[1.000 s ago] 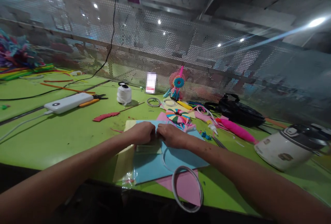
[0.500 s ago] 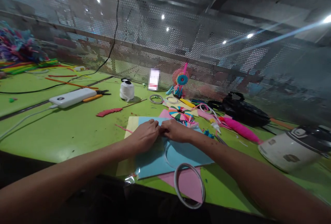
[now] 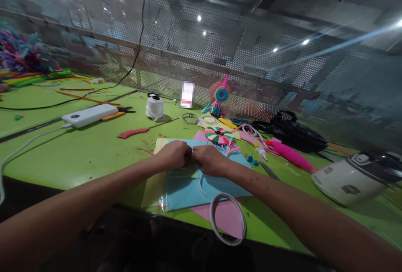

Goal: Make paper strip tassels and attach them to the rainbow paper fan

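The left hand (image 3: 176, 154) and right hand (image 3: 210, 161) are nearly meeting over a light-blue sheet (image 3: 220, 186), fingers curling inward and almost closed. Whether either is gripping anything, I cannot tell; the fingertips are hiding it. A thin pale strip (image 3: 201, 186) is emerging below the right hand and curving towards a white coil (image 3: 212, 219), which is lying at five o'clock from the hands, over a pink sheet (image 3: 204, 213).

The coil is sitting at the near edge of the green table (image 3: 103, 154), its lower rim seeming to overhang, so a tug on the strip or a brush from the right forearm could be tipping it off. The loose sheets could be sliding if the wrists are dragging on them. At nine to ten o'clock, the white cable (image 3: 34, 137) is drooping over the edge; a snag could be pulling the power bank (image 3: 91, 115) along.
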